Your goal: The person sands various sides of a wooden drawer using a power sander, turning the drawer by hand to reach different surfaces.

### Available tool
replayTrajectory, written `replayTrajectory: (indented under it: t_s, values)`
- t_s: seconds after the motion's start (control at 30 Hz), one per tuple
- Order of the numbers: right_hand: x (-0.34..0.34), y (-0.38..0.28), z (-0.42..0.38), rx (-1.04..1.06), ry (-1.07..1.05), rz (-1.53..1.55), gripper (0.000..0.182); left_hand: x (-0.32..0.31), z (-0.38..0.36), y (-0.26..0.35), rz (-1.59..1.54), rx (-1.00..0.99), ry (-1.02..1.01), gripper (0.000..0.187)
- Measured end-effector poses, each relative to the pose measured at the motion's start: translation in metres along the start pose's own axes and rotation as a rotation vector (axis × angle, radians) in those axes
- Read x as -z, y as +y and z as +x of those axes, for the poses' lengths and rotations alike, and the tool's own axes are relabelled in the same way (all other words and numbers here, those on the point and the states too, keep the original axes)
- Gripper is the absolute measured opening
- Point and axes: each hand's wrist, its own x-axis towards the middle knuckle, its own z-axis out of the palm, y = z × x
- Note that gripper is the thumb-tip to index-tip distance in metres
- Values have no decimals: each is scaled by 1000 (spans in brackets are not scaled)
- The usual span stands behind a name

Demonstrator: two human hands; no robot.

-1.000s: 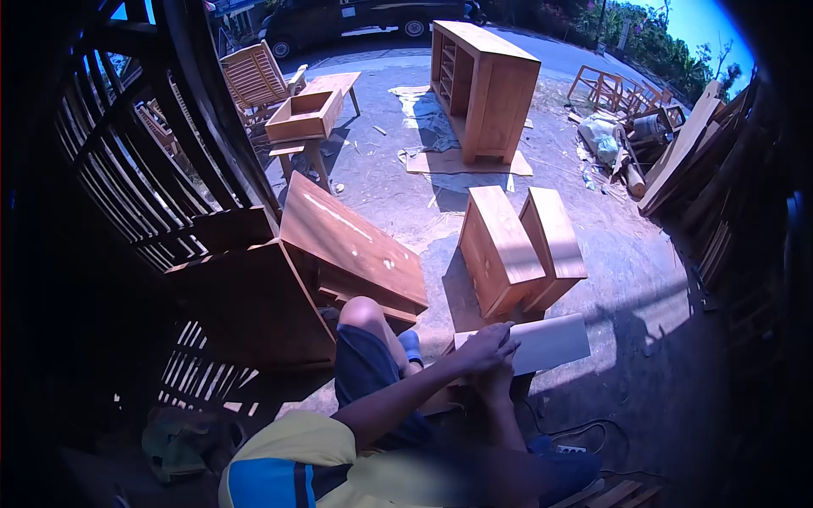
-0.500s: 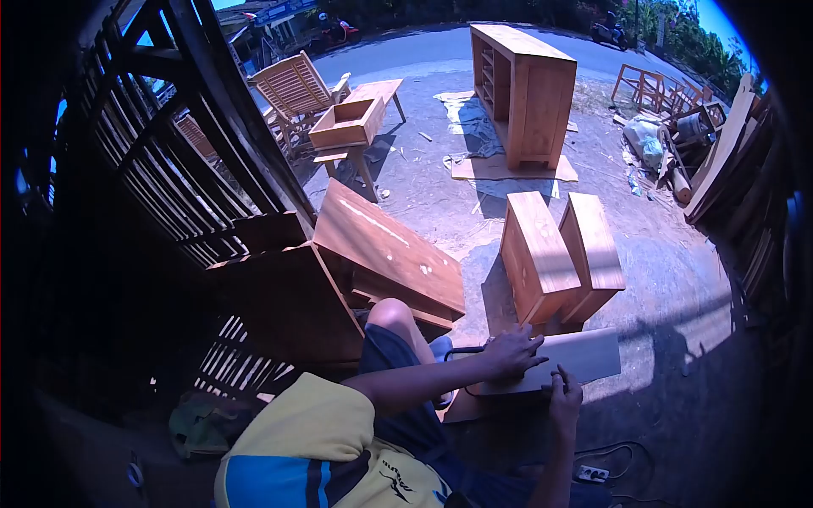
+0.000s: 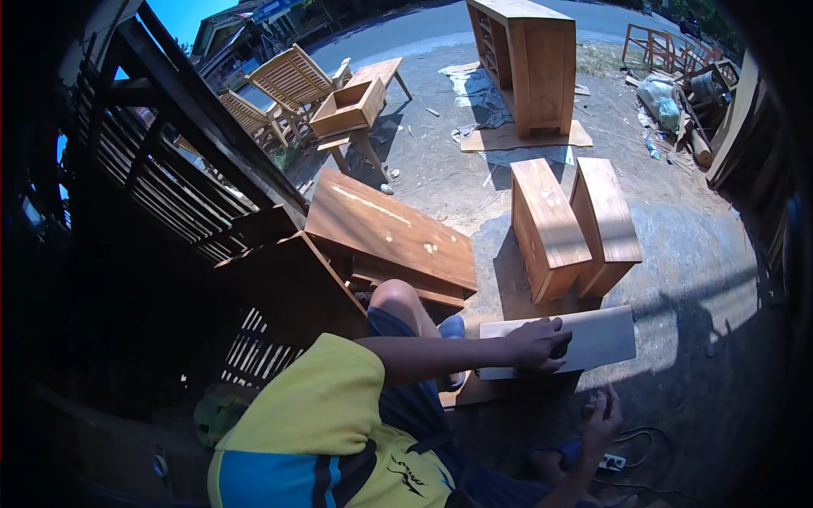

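Note:
My left hand point(image 3: 535, 345) is closed over a small dark object point(image 3: 560, 345), whose kind I cannot make out. It rests on a pale flat wooden board point(image 3: 605, 334) lying low in front of me. Off the board's near right edge, my right hand point(image 3: 603, 416) is raised in shadow with its fingers bent and apart; I see nothing held in it. Two wooden drawers point(image 3: 550, 222) stand on end just beyond the board, the other drawer point(image 3: 608, 218) leaning close beside the first.
A wooden cabinet part point(image 3: 394, 233) with pale patches lies tilted on my left. Farther out stand a tall cabinet point(image 3: 542, 80) on cardboard, an open drawer point(image 3: 347, 110) on a bench, and slatted chairs point(image 3: 292, 78). A power strip point(image 3: 611, 462) with cords lies at lower right.
My left hand has shifted right along the board with the dark object. My right hand has drawn back from the board, down and to the right. The view has tilted downward.

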Motion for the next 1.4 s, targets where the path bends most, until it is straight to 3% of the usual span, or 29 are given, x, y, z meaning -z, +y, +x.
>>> replayTrajectory:
  t_s: [0.07, 0.2, 0.23, 0.4, 0.7, 0.93, 1.17, 1.4]
  values:
    - [-4, -7, 4, -14, 2, -5, 37, -1, 10, 8, 81, -59, 65, 55]
    - [8, -22, -1, 44, 73, -43, 34, 1, 43, 27, 36, 89, 34, 55]
    - [13, -36, -5, 27, 106, -84, 34, -11, 56, 20, 58, 32, 117, 51]
    - [31, -19, -4, 81, 242, -66, 32, -22, 107, 29, 114, -32, 145, 46]
    - [50, -23, -2, 148, 325, -101, 30, -44, 188, 49, 198, -112, 167, 50]
    - [55, -30, -2, 76, 302, -152, 35, -70, 238, 84, 192, -161, 150, 53]
    - [53, -25, 6, 134, 370, -191, 30, -72, 184, 95, 192, -172, 136, 52]
    - [50, -34, 8, 121, 419, -120, 31, -44, 88, 60, 210, -74, 97, 52]
